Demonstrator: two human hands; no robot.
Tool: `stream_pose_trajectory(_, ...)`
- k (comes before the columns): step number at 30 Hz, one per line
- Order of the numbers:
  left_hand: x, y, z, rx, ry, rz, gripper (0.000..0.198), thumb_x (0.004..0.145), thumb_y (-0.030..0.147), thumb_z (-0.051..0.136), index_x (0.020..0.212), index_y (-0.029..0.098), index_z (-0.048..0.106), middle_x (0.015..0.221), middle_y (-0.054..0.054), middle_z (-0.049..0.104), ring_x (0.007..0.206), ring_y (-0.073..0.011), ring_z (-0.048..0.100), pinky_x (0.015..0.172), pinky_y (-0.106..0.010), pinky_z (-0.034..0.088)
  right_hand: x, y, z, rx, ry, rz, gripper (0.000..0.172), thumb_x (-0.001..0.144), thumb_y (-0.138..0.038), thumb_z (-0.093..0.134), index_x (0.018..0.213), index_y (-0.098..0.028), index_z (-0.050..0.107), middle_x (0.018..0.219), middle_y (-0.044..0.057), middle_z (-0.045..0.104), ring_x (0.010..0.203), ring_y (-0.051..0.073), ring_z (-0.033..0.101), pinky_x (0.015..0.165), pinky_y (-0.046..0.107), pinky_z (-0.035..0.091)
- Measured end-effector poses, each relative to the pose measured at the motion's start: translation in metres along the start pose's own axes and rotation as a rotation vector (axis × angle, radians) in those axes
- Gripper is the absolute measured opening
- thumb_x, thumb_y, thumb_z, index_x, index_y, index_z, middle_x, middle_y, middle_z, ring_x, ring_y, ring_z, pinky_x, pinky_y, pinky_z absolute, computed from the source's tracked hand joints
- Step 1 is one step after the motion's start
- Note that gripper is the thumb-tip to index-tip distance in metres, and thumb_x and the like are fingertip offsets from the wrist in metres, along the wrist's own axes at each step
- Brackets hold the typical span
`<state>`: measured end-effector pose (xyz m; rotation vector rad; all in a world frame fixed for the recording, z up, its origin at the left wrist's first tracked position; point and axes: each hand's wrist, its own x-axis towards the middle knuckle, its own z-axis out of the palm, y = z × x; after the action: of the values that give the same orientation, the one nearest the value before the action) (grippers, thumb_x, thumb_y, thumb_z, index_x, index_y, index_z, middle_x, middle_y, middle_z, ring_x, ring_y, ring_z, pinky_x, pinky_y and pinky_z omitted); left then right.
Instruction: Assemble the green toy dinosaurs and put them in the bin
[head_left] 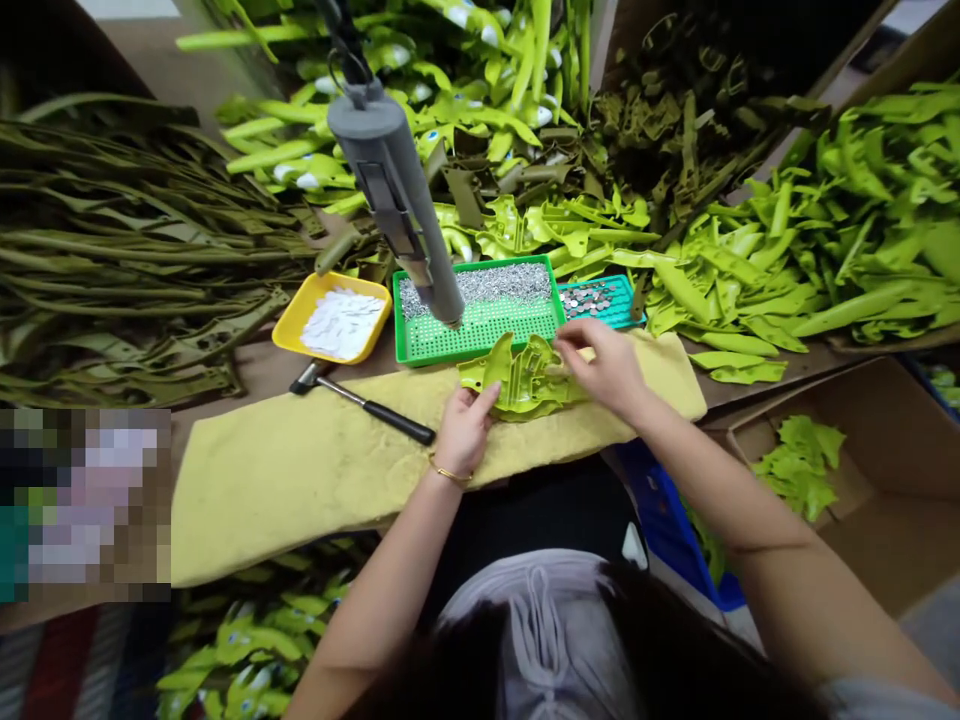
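Observation:
A lime-green moulded plastic shell (517,385) rests on the yellow padded cloth (262,470), its ribbed hollow inside facing up. My left hand (466,425) grips its left end, thumb on top. At its right end is my right hand (604,365), thumb and fingertips pinched together; whatever they hold is too small to make out. Just beyond stands a green perforated tray (465,337) of small silvery metal pieces. A teal tray (619,300) beside it carries flat round discs. To the left, a hammer (367,405) with a black handle lies on the cloth.
A grey electric screwdriver (397,190) hangs above the green tray. A yellow tray (283,325) holds white pieces. Olive plastic strips (135,240) pile up left, lime-green parts (750,270) right. An open cardboard box (885,460) and a blue crate (660,530) stand low on the right.

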<state>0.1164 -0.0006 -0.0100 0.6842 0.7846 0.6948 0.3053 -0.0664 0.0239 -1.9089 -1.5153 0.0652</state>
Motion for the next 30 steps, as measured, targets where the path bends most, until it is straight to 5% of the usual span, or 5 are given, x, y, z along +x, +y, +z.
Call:
stream_pose_trajectory(5,-0.001,0.002,-0.001,0.014,-0.011,-0.022,0.045,0.058,0.037,0.088,0.089,0.015,0.064,0.093,-0.007,0.074,0.093,-0.0255,0.07,0.086,-0.041,0.056,-0.02,-0.028,0.018,-0.158,0.033,-0.173,0.02,0.091,-0.03,0.052,0.09,-0.021,0.069,0.115,0.012,0.068,0.107,0.026,0.059,0.092,0.044,0.048)
stream_pose_trajectory(11,0.0,0.002,-0.001,0.021,-0.013,-0.021,0.043,0.059,0.037,0.087,0.089,0.017,0.064,0.095,-0.006,0.073,0.096,-0.0233,0.069,0.086,-0.039,0.056,0.027,0.025,-0.002,-0.258,-0.025,0.177,0.03,0.093,-0.029,0.046,0.108,-0.018,0.07,0.101,0.012,0.065,0.097,0.025,0.059,0.086,0.041,0.048)
stream_pose_trajectory(16,0.0,0.002,-0.001,0.021,-0.017,-0.021,0.043,0.06,0.036,0.087,0.09,0.017,0.064,0.096,-0.006,0.073,0.096,-0.0225,0.069,0.087,-0.038,0.056,0.045,0.051,-0.002,-0.38,-0.221,0.186,0.029,0.092,-0.027,0.045,0.093,-0.016,0.071,0.099,0.014,0.064,0.099,0.028,0.057,0.086,0.042,0.045)
stream_pose_trajectory(22,0.0,0.001,0.0,0.035,-0.016,-0.02,0.042,0.06,0.036,0.087,0.091,0.017,0.064,0.097,-0.006,0.074,0.099,-0.0243,0.069,0.09,-0.04,0.056,0.011,0.009,0.001,-0.079,0.017,0.038,0.016,0.09,-0.029,0.053,0.086,-0.021,0.066,0.09,0.007,0.063,0.089,0.021,0.058,0.081,0.035,0.047)
stream_pose_trajectory(30,0.002,0.001,-0.004,0.066,-0.044,0.003,0.041,0.062,0.033,0.086,0.094,0.018,0.067,0.098,-0.007,0.074,0.103,-0.0269,0.068,0.093,-0.043,0.055,-0.02,-0.047,0.023,-0.375,-0.258,-0.037,0.037,0.096,-0.03,0.036,0.103,-0.014,0.068,0.097,0.016,0.066,0.092,0.029,0.055,0.075,0.044,0.041)
